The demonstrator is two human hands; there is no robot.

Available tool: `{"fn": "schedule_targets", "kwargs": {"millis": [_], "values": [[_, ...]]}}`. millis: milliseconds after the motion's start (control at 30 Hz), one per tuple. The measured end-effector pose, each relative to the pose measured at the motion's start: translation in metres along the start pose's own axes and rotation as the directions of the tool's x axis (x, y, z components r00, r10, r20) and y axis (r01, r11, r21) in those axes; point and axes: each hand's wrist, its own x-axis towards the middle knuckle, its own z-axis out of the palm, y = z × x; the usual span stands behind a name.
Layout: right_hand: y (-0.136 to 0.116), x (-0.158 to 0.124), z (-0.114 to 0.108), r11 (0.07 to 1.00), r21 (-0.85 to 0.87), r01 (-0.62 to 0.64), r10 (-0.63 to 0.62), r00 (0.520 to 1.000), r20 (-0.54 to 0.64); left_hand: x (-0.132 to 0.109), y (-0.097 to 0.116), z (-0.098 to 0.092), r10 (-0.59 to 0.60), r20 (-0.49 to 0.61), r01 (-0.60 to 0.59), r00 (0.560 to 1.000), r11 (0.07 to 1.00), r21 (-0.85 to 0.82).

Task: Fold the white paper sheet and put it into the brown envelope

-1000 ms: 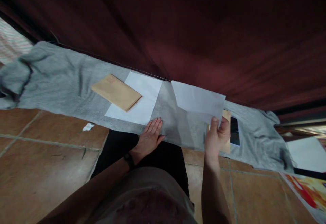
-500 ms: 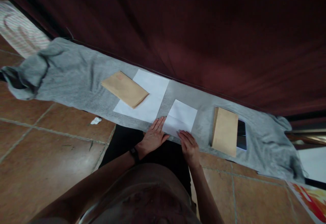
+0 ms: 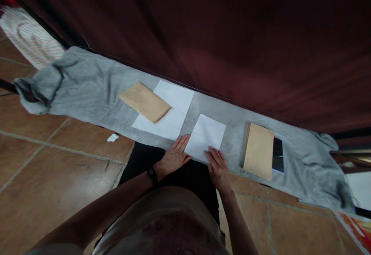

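A folded white sheet of paper (image 3: 205,134) lies flat on the grey cloth right in front of me. My left hand (image 3: 175,156) rests with fingers stretched out at the sheet's near left corner. On its near right part lies my right hand (image 3: 218,166), fingers extended and pressing down flat. To the left is a larger white sheet (image 3: 174,110), with a stack of brown envelopes (image 3: 145,103) lying slantwise over part of it. Another stack of brown envelopes (image 3: 257,151) sits off to the right, partly covering a dark phone (image 3: 278,156).
The grey cloth (image 3: 92,84) covers a long narrow surface, bunched at both ends. Behind it hangs a dark red curtain (image 3: 220,42). Brown floor tiles (image 3: 58,177) show below, with a crumpled white scrap (image 3: 113,137) on them. Striped fabric (image 3: 34,38) is at far left.
My right hand has slid slightly up and right over the folded sheet. My left hand stays at its corner. The whole view has shifted a little.
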Motion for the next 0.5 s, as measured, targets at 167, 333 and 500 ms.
{"fn": "schedule_targets", "kwargs": {"millis": [167,333,500], "values": [[0.0,0.0,-0.005,1.0,-0.02,0.015,-0.014,0.999,0.045,-0.002,-0.012,-0.011,0.032,0.023,-0.03,0.999,0.996,-0.084],[-0.002,0.003,-0.01,1.0,-0.017,0.016,-0.015,0.998,0.055,-0.001,-0.02,-0.028,-0.103,-0.062,0.082,0.993,0.956,-0.282],[-0.002,0.004,-0.012,0.999,-0.015,0.041,-0.039,0.996,0.08,0.023,-0.001,-0.032,-0.039,-0.042,0.026,0.998,0.96,-0.277]]}}
